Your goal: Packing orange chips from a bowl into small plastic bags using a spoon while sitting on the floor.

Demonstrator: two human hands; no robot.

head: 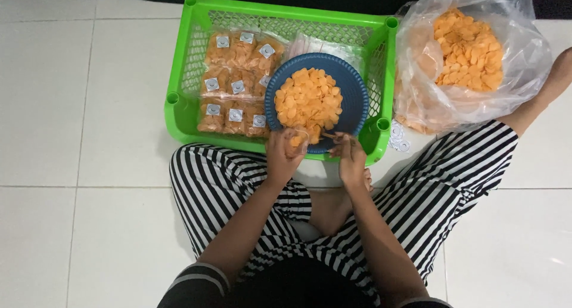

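Note:
A blue round basket-plate (353,91) heaped with orange chips (308,98) rests in a green plastic crate (179,99). My left hand (282,158) is at the plate's near edge, fingers closed on a small clear bag partly filled with chips (297,137). My right hand (350,158) is beside it, fingertips pinching at the bag's opening by the plate's rim. Several sealed small packets of chips (235,84) with white labels lie stacked in the crate's left half.
A large clear plastic sack of orange chips (468,54) stands to the right of the crate. Small white labels (400,142) lie on the white tile floor beside it. My crossed legs in striped trousers (220,189) frame the space below the crate.

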